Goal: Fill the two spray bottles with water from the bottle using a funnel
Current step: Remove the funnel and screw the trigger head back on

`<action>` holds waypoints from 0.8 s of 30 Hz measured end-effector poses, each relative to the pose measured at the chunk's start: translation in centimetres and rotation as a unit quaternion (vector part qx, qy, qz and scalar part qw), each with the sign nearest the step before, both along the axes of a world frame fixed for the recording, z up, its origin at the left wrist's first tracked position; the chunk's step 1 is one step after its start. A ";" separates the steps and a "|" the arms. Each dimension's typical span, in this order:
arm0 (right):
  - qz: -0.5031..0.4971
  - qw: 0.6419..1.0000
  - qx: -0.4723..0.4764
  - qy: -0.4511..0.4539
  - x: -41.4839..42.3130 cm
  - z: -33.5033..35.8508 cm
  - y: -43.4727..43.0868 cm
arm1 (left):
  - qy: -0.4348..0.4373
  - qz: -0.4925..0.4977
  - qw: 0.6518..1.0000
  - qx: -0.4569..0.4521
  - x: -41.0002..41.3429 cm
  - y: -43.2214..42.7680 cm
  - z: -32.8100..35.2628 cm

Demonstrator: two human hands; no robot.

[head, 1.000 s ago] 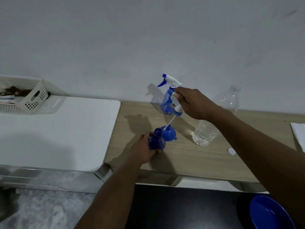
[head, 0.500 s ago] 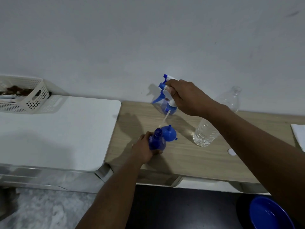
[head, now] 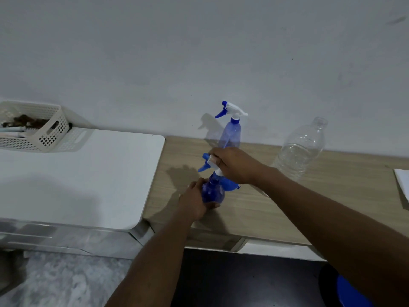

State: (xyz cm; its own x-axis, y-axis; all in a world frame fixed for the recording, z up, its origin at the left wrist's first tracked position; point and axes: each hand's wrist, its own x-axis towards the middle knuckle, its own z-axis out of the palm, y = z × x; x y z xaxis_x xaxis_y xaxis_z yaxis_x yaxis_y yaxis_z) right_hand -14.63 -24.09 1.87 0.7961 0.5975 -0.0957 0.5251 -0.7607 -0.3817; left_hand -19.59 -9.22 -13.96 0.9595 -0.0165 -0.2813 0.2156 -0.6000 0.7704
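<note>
My left hand grips a dark blue spray bottle standing on the wooden table. My right hand holds a white and blue spray head right on top of that bottle's neck. A blue funnel lies on the table just behind the bottle, partly hidden by my right hand. A second spray bottle, lighter blue with its head on, stands upright by the wall. The clear water bottle stands open at the right, with water in its lower part.
A white table adjoins on the left, with a white perforated basket holding items at its back. A white sheet lies at the far right edge. A blue basin sits on the floor at lower right.
My right hand has brought the spray head down from near the back bottle onto the neck of the dark blue bottle. The back spray bottle is now in full view.
</note>
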 end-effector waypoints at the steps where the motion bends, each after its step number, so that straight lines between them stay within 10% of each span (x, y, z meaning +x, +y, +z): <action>1: 0.002 1.000 -0.006 0.010 -0.1 -0.6 0.2 | 0.005 -0.002 1.000 0.000 0.0 0.0 -0.1; 15: -0.015 0.993 0.102 -0.048 -2.4 -5.1 0.6 | 0.009 0.018 1.000 -0.003 -0.1 -0.1 -0.6; 24: -0.015 0.999 -0.013 -0.025 -1.6 -5.1 0.6 | 0.025 -0.002 1.000 0.006 0.3 -0.1 -1.3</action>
